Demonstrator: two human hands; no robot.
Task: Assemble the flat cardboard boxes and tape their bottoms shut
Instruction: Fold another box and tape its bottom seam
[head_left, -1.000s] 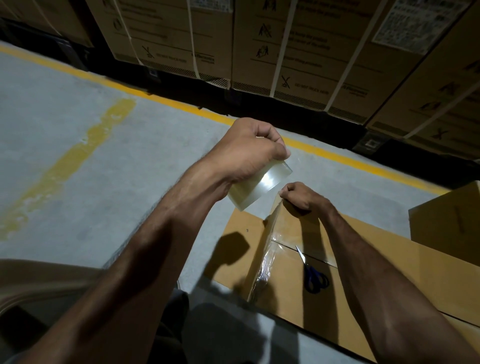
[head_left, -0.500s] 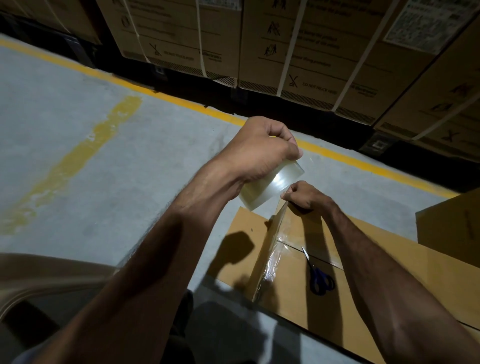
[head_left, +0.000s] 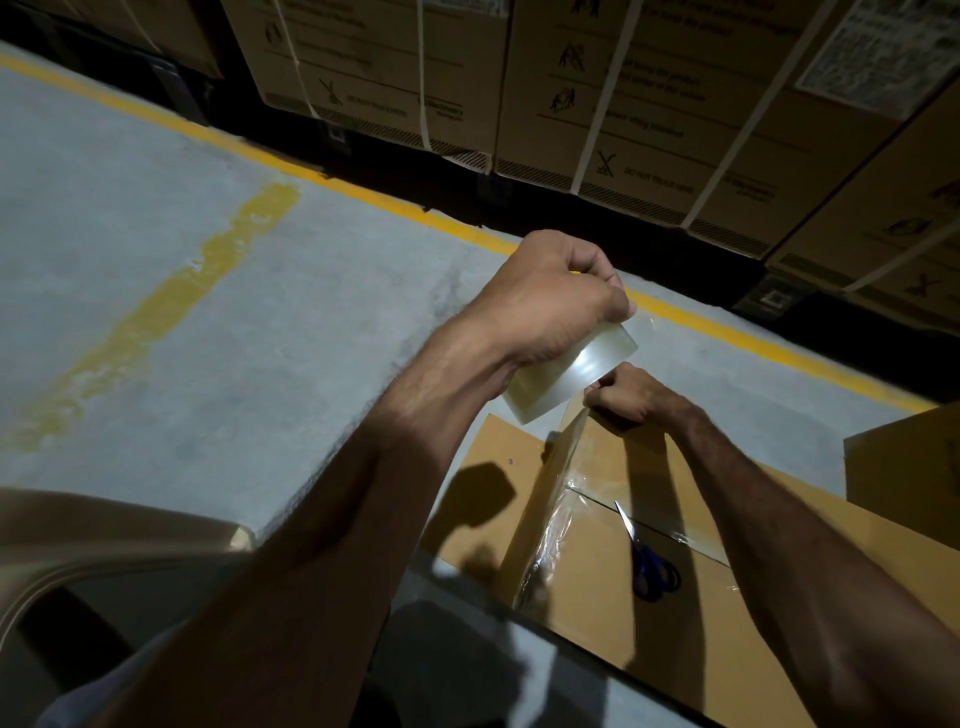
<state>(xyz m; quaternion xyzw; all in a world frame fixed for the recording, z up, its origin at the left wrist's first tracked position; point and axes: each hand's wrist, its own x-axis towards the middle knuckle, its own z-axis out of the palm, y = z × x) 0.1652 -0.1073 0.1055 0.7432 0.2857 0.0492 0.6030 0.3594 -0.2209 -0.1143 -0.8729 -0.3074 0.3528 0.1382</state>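
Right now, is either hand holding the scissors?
No, the scissors lie on the cardboard box, while the left hand grips the tape roll.

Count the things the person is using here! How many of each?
Tape roll: 1
Scissors: 1
Box being taped: 1
Hands, left and right: 2
Total: 5

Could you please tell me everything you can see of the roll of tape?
The roll of clear tape looks glossy and translucent, catching a bright highlight. The left hand grips it from above, holding it tilted just above the far edge of the cardboard box. A drawn-out strip of tape runs from it toward the camera; the right hand pinches beside it.
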